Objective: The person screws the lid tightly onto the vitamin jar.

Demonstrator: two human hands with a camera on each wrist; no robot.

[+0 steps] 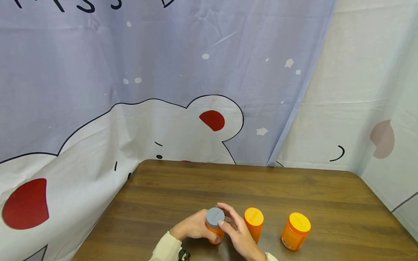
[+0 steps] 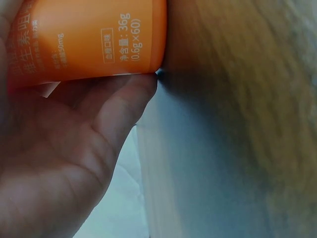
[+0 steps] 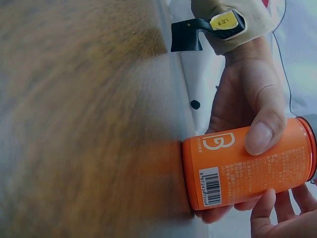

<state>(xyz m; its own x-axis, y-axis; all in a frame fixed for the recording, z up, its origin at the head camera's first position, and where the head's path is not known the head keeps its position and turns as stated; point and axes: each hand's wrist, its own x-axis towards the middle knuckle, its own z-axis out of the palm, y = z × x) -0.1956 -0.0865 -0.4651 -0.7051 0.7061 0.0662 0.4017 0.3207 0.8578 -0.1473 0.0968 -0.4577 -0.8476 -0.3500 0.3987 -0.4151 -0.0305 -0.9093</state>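
An orange bottle (image 3: 233, 171) with a grey lid (image 1: 215, 216) stands upright on the wooden table. My left hand (image 1: 196, 225) grips its body from the left, the thumb lying across the printed side in the right wrist view. At the lid's right edge is my right hand (image 1: 241, 235), thumb and bent fingers set about the lid. White print covers the bottle's orange side (image 2: 84, 39) in the left wrist view, and a barcode (image 3: 210, 186) shows near its base in the right wrist view.
Just right of my right hand stands an orange jar with a yellow lid (image 1: 253, 216), partly hidden by that hand. Farther right is another orange jar (image 1: 292, 237), also yellow-lidded. A printed curtain (image 1: 183, 65) hangs behind the table (image 1: 196, 181).
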